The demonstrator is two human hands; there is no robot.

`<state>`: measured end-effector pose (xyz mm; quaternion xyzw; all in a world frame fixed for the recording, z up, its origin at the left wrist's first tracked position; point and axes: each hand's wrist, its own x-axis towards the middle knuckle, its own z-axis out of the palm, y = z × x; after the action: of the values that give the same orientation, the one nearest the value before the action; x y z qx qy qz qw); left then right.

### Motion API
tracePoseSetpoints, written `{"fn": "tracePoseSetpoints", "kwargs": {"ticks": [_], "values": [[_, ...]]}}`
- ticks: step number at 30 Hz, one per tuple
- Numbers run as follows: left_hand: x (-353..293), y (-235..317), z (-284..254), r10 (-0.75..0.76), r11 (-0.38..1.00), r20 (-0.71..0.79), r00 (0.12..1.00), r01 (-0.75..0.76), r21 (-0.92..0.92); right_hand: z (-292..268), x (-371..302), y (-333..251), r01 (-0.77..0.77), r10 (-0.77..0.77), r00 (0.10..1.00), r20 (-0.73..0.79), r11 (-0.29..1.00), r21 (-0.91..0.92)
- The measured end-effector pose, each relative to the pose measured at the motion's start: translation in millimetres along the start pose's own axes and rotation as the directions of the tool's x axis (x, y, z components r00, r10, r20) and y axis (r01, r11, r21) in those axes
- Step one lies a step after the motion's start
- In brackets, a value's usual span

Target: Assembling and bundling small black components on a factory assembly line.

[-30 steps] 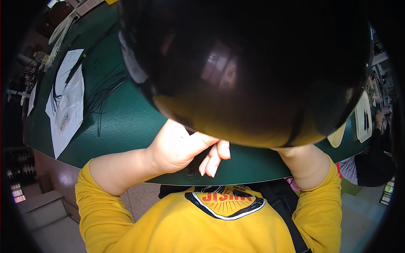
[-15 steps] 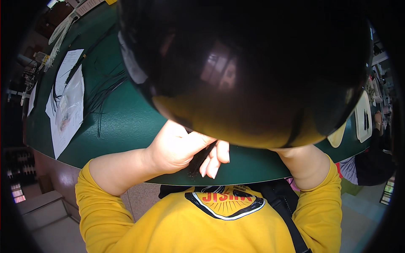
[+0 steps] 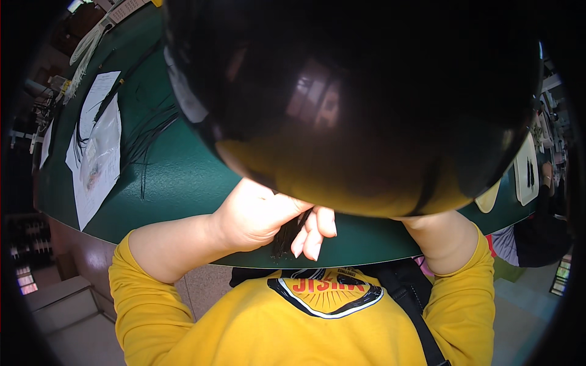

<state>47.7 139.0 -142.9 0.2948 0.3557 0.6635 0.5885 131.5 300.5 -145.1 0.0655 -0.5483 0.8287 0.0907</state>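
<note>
My left hand (image 3: 259,210) is closed around a bundle of thin black wires (image 3: 283,239), whose ends hang below the palm at the table's near edge. Its thumb and upper fingers run in under a large glossy black dome (image 3: 366,122), which looks like a lamp shade and covers the middle of the view. Of my right hand (image 3: 425,222) only the wrist and the heel show; its fingers are hidden beneath the dome. Whatever lies between the two hands is also out of sight.
On the green table (image 3: 195,165) at left lie printed sheets (image 3: 85,195) under a clear plastic bag (image 3: 101,155). Loose black wires (image 3: 146,137) spread beside them. White cables (image 3: 85,52) are at far left. Pale trays (image 3: 524,177) stand at right, near another person's arm (image 3: 547,174).
The dome sits slightly farther left and lower in view. My left hand's fingers have shifted a little right and down, and the wire ends hang a bit differently.
</note>
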Motion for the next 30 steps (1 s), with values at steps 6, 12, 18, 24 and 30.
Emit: {"fn": "tracePoseSetpoints", "kwargs": {"ticks": [6, 12, 18, 24, 30], "values": [[0, 2, 1, -0.066, 0.985, -0.014, 0.998, 0.063, -0.160, 0, -1, 1, 0.024, -0.024, 0.999, 0.030, 1.000, -0.003], [0, 2, 1, -0.054, 0.987, -0.021, 0.998, 0.050, -0.154, -1, 1, 4, 0.077, -0.077, 0.996, 0.045, 0.997, -0.004], [1, 3, -1, -0.056, 0.975, 0.016, 0.998, 0.058, -0.216, -2, 0, 6, 0.163, -0.161, 0.986, 0.050, 0.986, -0.034], [-1, -4, -3, -0.016, 0.850, 0.108, 0.994, 0.070, -0.522, 8, -1, -3, 0.129, -0.131, 0.991, 0.015, 0.990, 0.061], [0, -3, -4, -0.015, 0.998, 0.000, 1.000, 0.015, -0.056, -6, 5, 4, 0.067, -0.068, 0.998, -0.006, 0.993, -0.092]]}}
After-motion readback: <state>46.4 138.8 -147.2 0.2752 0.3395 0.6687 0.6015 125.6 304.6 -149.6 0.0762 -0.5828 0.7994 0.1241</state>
